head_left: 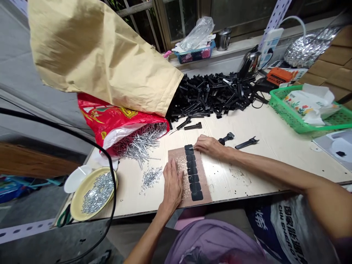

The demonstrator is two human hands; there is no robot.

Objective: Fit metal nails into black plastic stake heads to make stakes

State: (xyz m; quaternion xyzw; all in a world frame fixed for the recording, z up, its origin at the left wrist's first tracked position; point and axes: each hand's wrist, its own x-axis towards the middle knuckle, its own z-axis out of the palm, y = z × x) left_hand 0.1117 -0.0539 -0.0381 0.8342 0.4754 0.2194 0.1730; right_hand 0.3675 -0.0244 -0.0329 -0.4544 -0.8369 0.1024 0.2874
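A brown board (205, 189) lies at the table's near edge with a column of several black plastic pieces (192, 171) on it. My left hand (172, 183) lies flat and open on the board's left side, over small silver bits. My right hand (209, 146) rests at the top of the column, its fingers curled against the topmost black piece. Whether it grips that piece I cannot tell.
A heap of black plastic parts (211, 93) spills from a tan sack (101, 55). Long screws (143, 141) pour from a red bag (115, 119). A yellow plate of nuts (95, 192), loose nuts (150, 176), two loose black parts (236, 141) and a green basket (299, 123) stand around.
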